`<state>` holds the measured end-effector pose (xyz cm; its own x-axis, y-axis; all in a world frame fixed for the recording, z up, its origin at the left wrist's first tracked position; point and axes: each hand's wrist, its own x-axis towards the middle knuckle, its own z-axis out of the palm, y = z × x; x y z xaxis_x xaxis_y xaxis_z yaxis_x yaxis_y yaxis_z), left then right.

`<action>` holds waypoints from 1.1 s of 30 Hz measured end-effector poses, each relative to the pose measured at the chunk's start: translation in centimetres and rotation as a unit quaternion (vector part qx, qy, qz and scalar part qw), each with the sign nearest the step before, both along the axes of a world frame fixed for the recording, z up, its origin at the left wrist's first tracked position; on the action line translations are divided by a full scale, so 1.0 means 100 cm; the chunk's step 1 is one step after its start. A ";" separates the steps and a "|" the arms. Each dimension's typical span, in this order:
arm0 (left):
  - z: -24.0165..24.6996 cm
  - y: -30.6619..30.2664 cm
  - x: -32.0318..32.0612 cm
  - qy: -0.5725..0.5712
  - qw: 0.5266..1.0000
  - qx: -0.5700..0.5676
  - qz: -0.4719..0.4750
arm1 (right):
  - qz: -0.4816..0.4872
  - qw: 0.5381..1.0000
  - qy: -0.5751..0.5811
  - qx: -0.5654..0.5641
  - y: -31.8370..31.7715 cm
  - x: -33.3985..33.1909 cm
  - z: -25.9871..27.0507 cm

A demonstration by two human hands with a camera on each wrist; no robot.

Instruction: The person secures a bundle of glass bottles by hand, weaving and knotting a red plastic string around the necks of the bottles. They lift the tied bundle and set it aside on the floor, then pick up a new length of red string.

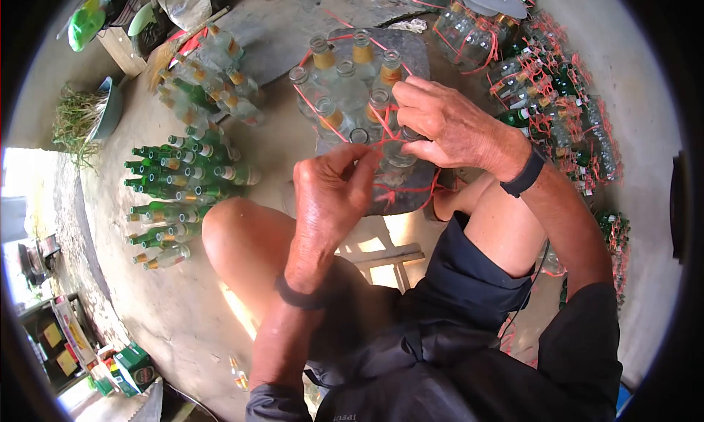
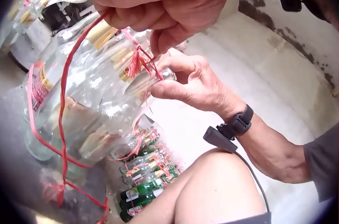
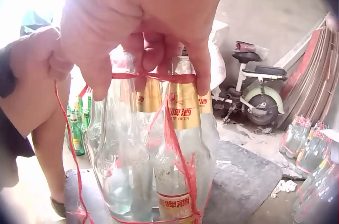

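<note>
A bundle of clear glass bottles with gold neck labels stands upright on a dark grey slab in front of the person. Red twine runs round the bundle, and in the right wrist view a strand crosses the necks. My left hand pinches a twine end at the bundle's near side; that strand hangs down to the slab. My right hand grips a bottle neck at the near right, thumb and fingers on either side, right at a knotted twine. The fingers partly hide this bottle's mouth.
Loose green bottles and clear bottles stand on the floor at the left. Many tied bundles line the right wall. A basin of green stalks lies far left. An electric scooter is parked behind.
</note>
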<state>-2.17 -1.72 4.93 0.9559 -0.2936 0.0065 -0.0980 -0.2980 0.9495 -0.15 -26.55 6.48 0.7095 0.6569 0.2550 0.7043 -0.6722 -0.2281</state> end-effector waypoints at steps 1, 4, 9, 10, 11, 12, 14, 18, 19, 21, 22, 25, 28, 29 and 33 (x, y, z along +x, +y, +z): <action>0.002 0.000 0.003 -0.043 0.999 0.025 -0.003 | -0.007 1.000 0.011 -0.003 0.000 -0.001 0.000; 0.006 0.001 0.016 -0.070 0.996 0.047 -0.017 | -0.006 1.000 -0.001 0.002 0.000 -0.003 -0.002; 0.012 0.000 0.039 -0.102 0.987 0.124 -0.026 | -0.011 1.000 -0.003 0.013 0.002 -0.004 -0.003; 0.016 -0.001 0.043 -0.109 0.984 0.138 -0.035 | -0.011 1.000 -0.007 0.016 0.002 -0.004 -0.003; 0.018 -0.002 0.048 -0.116 0.980 0.153 -0.045 | -0.012 1.000 -0.007 0.018 0.002 -0.004 -0.004; 0.017 -0.003 0.054 -0.116 0.980 0.155 -0.046 | -0.011 1.000 -0.005 0.022 0.002 -0.003 -0.005; 0.016 -0.003 0.068 -0.089 0.978 0.172 -0.079 | -0.010 1.000 -0.004 0.029 0.002 -0.003 -0.006; 0.006 -0.002 0.085 -0.042 0.979 0.165 -0.113 | 0.000 0.999 -0.016 0.038 0.001 -0.003 -0.007; 0.006 -0.002 0.086 -0.040 0.979 0.166 -0.113 | 0.002 0.999 -0.020 0.037 0.000 -0.003 -0.007; 0.006 -0.001 0.087 -0.016 0.980 0.171 -0.106 | -0.002 0.999 -0.015 0.040 0.001 -0.004 -0.006; 0.006 0.000 0.087 -0.014 0.980 0.171 -0.105 | -0.004 0.999 -0.010 0.041 0.001 -0.004 -0.006; 0.003 0.003 0.083 -0.007 0.979 0.182 -0.097 | -0.009 0.999 -0.009 0.047 0.002 -0.003 -0.008; -0.010 0.007 0.079 -0.047 0.979 0.185 -0.072 | -0.009 0.999 -0.012 0.046 0.001 -0.004 -0.009; -0.013 0.008 0.079 -0.048 0.979 0.182 -0.073 | -0.010 0.999 -0.012 0.046 0.001 -0.003 -0.009; -0.013 0.010 0.077 -0.024 0.984 0.158 -0.075 | -0.011 0.999 -0.010 0.045 0.001 -0.004 -0.009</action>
